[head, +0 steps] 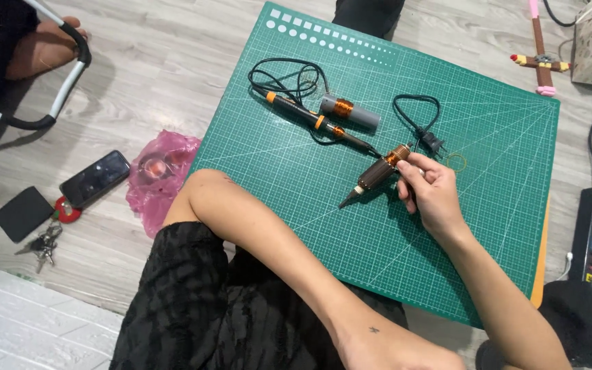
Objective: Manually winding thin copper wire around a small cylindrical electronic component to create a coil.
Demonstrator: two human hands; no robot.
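Right hand (429,192): fingers closed around brown ribbed pen-shaped tool with copper coil (377,174), tip at 8 o'clock.
Left hand: out of view; grip cannot be told.
Surface: green gridded cutting mat (488,137).

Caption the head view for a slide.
Right hand grips a copper-wound brown tool on a green cutting mat, beside a soldering iron.

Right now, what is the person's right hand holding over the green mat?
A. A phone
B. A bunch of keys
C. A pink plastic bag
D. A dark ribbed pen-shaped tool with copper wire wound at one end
D: the right hand grips the dark ribbed tool by its copper-wound end, above the green cutting mat.
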